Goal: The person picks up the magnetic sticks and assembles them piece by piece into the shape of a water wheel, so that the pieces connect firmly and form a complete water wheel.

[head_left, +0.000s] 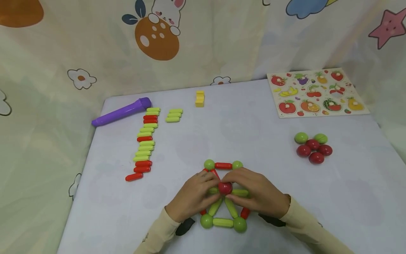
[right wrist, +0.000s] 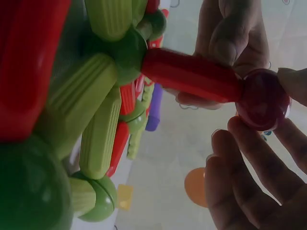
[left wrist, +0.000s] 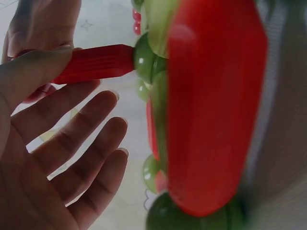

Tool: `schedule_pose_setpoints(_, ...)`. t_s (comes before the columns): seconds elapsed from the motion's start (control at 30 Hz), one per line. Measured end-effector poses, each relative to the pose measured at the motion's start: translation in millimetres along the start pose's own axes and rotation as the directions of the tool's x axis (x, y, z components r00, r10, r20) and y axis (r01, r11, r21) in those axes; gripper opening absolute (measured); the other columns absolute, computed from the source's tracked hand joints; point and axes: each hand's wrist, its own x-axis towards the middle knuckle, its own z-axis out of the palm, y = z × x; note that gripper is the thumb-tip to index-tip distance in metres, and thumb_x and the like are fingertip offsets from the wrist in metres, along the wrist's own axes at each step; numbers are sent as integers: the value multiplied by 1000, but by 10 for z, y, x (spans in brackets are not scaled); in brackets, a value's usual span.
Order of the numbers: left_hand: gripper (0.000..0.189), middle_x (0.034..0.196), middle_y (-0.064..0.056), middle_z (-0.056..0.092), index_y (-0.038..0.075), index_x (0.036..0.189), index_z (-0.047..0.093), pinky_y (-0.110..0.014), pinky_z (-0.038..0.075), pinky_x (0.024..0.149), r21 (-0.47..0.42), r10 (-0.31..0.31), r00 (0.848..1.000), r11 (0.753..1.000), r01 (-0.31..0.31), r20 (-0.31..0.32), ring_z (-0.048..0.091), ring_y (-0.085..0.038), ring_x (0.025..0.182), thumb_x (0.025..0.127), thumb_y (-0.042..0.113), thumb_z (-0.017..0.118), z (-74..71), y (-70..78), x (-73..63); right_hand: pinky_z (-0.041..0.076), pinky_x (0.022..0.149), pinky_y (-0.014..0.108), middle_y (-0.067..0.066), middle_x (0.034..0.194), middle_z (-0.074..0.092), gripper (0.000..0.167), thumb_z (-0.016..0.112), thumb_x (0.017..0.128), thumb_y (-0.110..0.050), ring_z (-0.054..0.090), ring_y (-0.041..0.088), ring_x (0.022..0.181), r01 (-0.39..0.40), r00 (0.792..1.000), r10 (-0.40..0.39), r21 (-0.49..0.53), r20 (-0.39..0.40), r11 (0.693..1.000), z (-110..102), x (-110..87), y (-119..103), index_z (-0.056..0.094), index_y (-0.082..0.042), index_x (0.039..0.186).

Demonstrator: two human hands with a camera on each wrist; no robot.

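Note:
A flat frame of green balls (head_left: 207, 221) joined by red and yellow-green sticks (head_left: 223, 222) lies on the table in front of me. From the green ball (left wrist: 144, 58) at its middle a red stick (right wrist: 192, 74) stands up. Thumb and index finger of my left hand (head_left: 194, 193) pinch this stick, while the other fingers spread beside it in the left wrist view. My right hand (head_left: 260, 193) holds a dark red ball (head_left: 225, 188) against the stick's top end, between thumb and fingertips. Both hands hide parts of the frame in the head view.
Loose red and yellow-green sticks (head_left: 146, 148) line up on the left, near a purple microphone-shaped toy (head_left: 122, 113). Loose red and green balls (head_left: 316, 158) cluster at right. A fruit puzzle board (head_left: 317, 93) and a small yellow block (head_left: 200, 99) lie farther back.

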Motion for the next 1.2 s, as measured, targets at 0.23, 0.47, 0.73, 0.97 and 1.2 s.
schedule_pose_setpoints(0.23,22,99,10,63,16,105,70,-15,43,74,-37,-29,1000,999,29,6,50,-4,86,85,23,73,18,-4,8,47,90,19,-4,117,61,48,77,81,-20,58,9,101,-105,994,105,-52,7,993,-86,-72,41,58,-11,124)
schedule_pose_setpoints(0.47,26,97,10,63,16,107,69,-15,43,72,-20,-45,999,999,45,12,49,-4,84,84,27,74,42,-7,-7,54,64,43,13,105,63,43,79,76,-16,62,26,85,-451,892,351,-510,-285,732,-704,-422,413,63,-4,114)
schedule_pose_setpoints(0.73,31,99,10,65,16,109,69,-17,45,76,-10,-56,998,998,56,5,52,-3,86,83,31,75,70,-48,-50,46,56,64,33,105,48,46,77,78,-17,49,50,86,-760,611,675,-545,-414,354,-1109,-997,671,58,3,114)
schedule_pose_setpoints(0.97,32,101,10,65,18,113,67,-19,46,76,-52,-97,995,994,97,-3,52,-5,89,84,30,74,14,-87,-121,48,67,65,33,109,49,53,77,80,-17,50,49,92,-809,527,769,-491,-362,323,-1059,-1087,736,53,5,121)
schedule_pose_setpoints(1.2,28,103,-2,64,10,109,67,-37,51,79,124,-313,919,929,349,-241,56,-18,95,81,11,71,-483,-461,-576,47,72,64,33,108,50,57,77,80,-19,51,49,91,-834,473,814,-471,-338,289,-1055,-1123,777,52,8,123)
